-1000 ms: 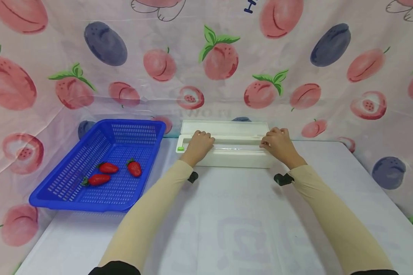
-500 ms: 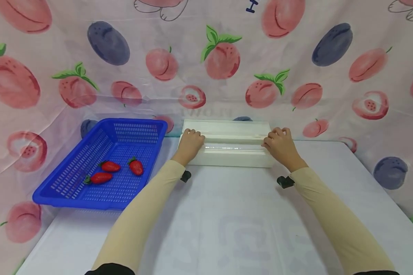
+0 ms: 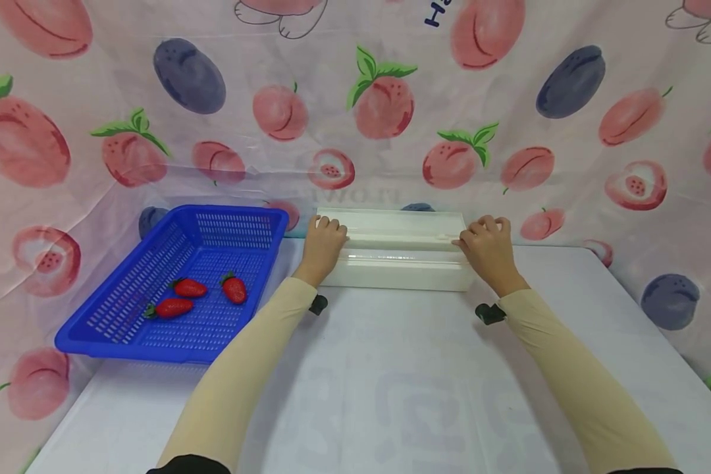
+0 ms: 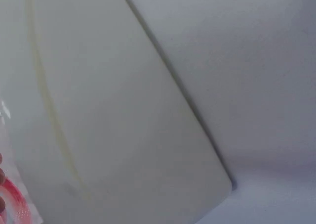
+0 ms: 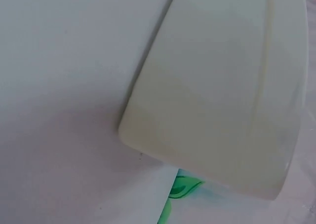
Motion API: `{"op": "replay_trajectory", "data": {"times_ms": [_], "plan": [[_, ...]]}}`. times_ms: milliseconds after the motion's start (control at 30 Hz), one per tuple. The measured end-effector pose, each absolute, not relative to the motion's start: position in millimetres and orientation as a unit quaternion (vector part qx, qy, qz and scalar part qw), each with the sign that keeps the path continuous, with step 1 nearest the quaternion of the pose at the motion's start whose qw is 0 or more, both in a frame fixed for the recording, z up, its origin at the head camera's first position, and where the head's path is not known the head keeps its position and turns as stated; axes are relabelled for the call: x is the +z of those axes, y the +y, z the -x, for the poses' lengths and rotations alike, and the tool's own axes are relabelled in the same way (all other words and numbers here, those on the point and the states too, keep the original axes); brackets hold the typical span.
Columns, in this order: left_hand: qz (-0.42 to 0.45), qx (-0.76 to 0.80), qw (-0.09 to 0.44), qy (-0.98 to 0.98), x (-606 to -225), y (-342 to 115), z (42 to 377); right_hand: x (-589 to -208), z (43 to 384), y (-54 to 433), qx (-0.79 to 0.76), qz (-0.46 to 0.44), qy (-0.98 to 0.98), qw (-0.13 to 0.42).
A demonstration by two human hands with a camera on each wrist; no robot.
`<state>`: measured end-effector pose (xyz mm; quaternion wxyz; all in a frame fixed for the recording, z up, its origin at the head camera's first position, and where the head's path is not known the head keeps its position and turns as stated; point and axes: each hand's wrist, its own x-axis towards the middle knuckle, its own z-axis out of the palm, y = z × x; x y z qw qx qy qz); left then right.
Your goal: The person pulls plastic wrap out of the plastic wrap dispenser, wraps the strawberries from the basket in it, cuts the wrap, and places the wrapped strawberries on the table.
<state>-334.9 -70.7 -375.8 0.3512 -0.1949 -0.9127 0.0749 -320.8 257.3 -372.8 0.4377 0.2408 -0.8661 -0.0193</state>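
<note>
A long white plastic wrap dispenser [image 3: 394, 275] stands at the back of the table, its lid [image 3: 391, 219] raised against the backdrop. Along its opening runs a white bar, with shiny clear film [image 3: 397, 255] just in front. My left hand [image 3: 321, 247] grips the dispenser's left end with bent fingers, covering that corner. At the opposite end, my right hand [image 3: 487, 250] grips with thumb and fingertips near the bar. Both wrist views show the dispenser's smooth front wall [image 4: 123, 110] and rounded corner; the fingertips' exact hold is hidden there.
A blue plastic basket [image 3: 136, 352] with three strawberries, one of them a red strawberry [image 3: 234, 288], stands left of the dispenser, near my left forearm. Behind everything hangs a fruit-print cloth [image 3: 385, 158]. White cloth [image 3: 403, 382] covers the table.
My left hand has slid left to the dispenser's end, and the green piece there is now out of sight. My right hand has stayed at the right end, its fingers shifting slightly.
</note>
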Motion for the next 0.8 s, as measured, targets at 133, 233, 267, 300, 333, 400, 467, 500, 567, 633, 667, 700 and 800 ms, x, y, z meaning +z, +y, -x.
{"op": "replay_trajectory", "data": {"times_ms": [133, 233, 267, 300, 333, 400, 467, 500, 567, 633, 667, 700, 800], "plan": [[0.184, 0.072, 0.386, -0.901, -370, -70, 332, -368, 320, 258, -0.022, -0.232, -0.859, 0.456], [0.176, 0.072, 0.406, -0.894, -365, -70, 331, -364, 319, 258, -0.020, -0.225, -0.859, 0.459], [0.175, 0.070, 0.411, -0.892, -363, -70, 330, -362, 318, 257, -0.017, -0.223, -0.860, 0.459], [0.174, 0.068, 0.416, -0.890, -362, -70, 330, -361, 318, 257, -0.014, -0.221, -0.861, 0.457], [0.174, 0.066, 0.419, -0.889, -360, -70, 330, -359, 317, 257, -0.012, -0.219, -0.863, 0.455], [0.174, 0.064, 0.426, -0.886, -357, -71, 330, -356, 316, 256, -0.012, -0.214, -0.866, 0.451], [0.177, 0.061, 0.431, -0.883, -354, -71, 329, -352, 315, 256, -0.011, -0.212, -0.867, 0.451], [0.178, 0.062, 0.433, -0.882, -353, -72, 328, -351, 314, 256, -0.010, -0.211, -0.867, 0.452], [0.184, 0.062, 0.438, -0.878, -349, -73, 326, -349, 314, 256, -0.011, -0.211, -0.863, 0.458], [0.194, 0.064, 0.446, -0.872, -345, -75, 324, -346, 313, 256, -0.007, -0.213, -0.858, 0.467], [0.200, 0.064, 0.448, -0.869, -343, -75, 323, -345, 314, 256, -0.007, -0.212, -0.856, 0.471], [0.210, 0.065, 0.449, -0.866, -341, -76, 322, -345, 314, 256, -0.005, -0.212, -0.854, 0.475], [0.251, 0.081, 0.438, -0.860, -333, -81, 318, -343, 315, 255, 0.003, -0.210, -0.851, 0.481]]}}
